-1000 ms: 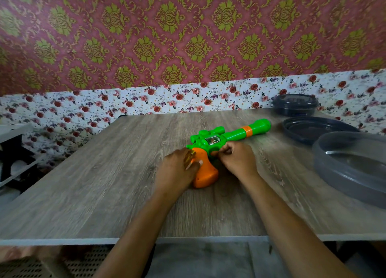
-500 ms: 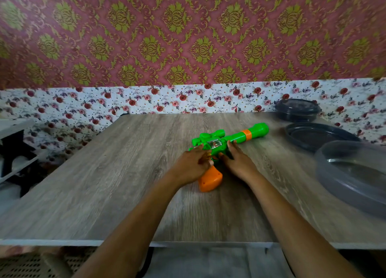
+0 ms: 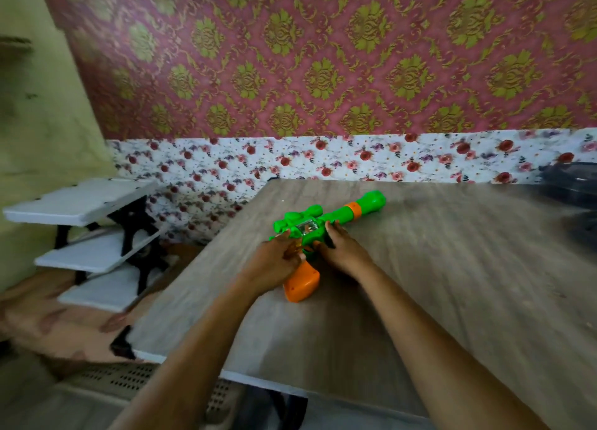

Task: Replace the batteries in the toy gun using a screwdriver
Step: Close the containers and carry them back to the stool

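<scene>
A green toy gun (image 3: 332, 218) with an orange grip (image 3: 302, 284) and an orange ring on the barrel lies flat on the wooden table (image 3: 452, 284), barrel pointing to the far right. My left hand (image 3: 274, 263) rests over the rear of the green body, just above the grip, and its curled fingers hold a small amber thing, which looks like the screwdriver (image 3: 295, 247); its tip is hidden. My right hand (image 3: 344, 253) lies against the gun's middle from the near side, fingers stretched onto the green body.
White stepped shelves (image 3: 80, 203) on black brackets stand left of the table. A dark plastic container (image 3: 571, 184) sits blurred at the table's far right. The table's left edge (image 3: 193, 268) runs close to my left arm.
My left hand slid from the orange grip up to the green body. My right hand's fingers uncurled and now lie on the gun. The view swung left, and the image is blurred.
</scene>
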The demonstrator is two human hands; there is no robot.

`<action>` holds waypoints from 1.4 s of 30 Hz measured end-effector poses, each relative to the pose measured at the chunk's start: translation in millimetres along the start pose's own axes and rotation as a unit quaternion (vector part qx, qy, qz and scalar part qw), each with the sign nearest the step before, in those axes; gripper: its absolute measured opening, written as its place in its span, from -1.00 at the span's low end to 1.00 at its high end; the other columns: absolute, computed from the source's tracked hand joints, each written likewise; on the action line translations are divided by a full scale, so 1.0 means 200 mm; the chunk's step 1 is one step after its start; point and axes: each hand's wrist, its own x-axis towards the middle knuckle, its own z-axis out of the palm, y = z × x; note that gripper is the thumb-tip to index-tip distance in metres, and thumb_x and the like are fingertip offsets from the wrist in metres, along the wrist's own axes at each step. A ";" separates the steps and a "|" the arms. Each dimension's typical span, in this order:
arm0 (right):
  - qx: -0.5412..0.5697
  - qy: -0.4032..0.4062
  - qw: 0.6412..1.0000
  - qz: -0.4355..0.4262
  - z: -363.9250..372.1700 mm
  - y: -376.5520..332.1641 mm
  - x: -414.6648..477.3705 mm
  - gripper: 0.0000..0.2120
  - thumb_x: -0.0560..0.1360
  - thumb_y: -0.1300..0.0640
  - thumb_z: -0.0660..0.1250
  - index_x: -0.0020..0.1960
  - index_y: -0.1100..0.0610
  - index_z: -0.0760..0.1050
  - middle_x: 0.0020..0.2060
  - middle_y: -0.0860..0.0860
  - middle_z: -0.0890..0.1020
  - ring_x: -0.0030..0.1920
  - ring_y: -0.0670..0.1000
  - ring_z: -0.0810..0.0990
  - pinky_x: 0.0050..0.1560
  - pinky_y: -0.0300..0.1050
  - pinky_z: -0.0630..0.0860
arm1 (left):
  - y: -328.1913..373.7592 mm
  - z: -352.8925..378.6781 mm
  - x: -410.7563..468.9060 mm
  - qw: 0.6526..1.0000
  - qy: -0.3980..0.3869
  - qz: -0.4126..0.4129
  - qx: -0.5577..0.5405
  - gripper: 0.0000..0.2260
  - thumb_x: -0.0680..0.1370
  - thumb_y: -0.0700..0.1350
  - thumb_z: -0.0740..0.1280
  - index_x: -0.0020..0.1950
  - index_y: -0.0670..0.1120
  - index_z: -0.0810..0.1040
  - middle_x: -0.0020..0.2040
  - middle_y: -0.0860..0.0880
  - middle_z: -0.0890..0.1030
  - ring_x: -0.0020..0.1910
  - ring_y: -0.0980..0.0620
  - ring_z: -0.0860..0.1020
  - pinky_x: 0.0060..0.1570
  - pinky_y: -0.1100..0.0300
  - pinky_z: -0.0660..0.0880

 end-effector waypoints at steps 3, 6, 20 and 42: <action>-0.002 -0.017 1.000 -0.012 0.08 -0.11 0.09 -0.36 0.58 -0.08 0.12 0.52 0.13 -0.05 0.52 0.12 -0.05 0.52 0.06 -0.02 0.49 -0.07 0.03 | -0.11 -0.06 0.00 1.000 0.002 -0.028 -0.005 -0.55 0.61 -0.06 0.21 0.48 -0.10 0.24 0.39 -0.17 0.42 0.29 -0.11 0.43 0.18 0.21 0.33; 0.002 -0.034 0.999 -0.021 0.14 -0.19 0.16 -0.36 0.58 -0.09 0.11 0.52 0.13 -0.07 0.53 0.11 -0.07 0.52 0.05 -0.05 0.49 -0.06 0.01 | -0.19 -0.12 0.01 0.999 0.004 -0.049 0.000 -0.54 0.62 -0.06 0.20 0.49 -0.13 0.22 0.40 -0.17 0.39 0.33 -0.12 0.39 0.20 0.23 0.30; 0.014 0.048 0.998 -0.023 -0.16 -0.03 -0.13 -0.49 0.51 -0.02 0.27 0.42 0.10 0.31 0.37 0.10 0.42 0.36 0.08 0.39 0.34 -0.09 0.33 | -0.14 -0.26 -0.03 0.988 0.146 -0.033 -0.021 -0.73 0.62 -0.09 0.16 0.31 -0.10 0.41 -0.11 -0.15 0.59 -0.16 -0.11 0.57 -0.14 0.04 0.53; -0.080 0.385 0.878 0.272 -1.31 1.14 -1.67 -0.52 0.51 0.05 0.25 0.40 0.15 0.31 0.26 0.16 0.51 0.22 0.18 0.49 0.17 -0.05 0.42 | 1.84 0.78 0.27 0.941 0.013 0.334 0.043 -0.63 0.57 -0.01 0.25 0.38 0.06 0.41 0.36 -0.03 0.47 0.27 -0.08 0.46 0.21 0.07 0.42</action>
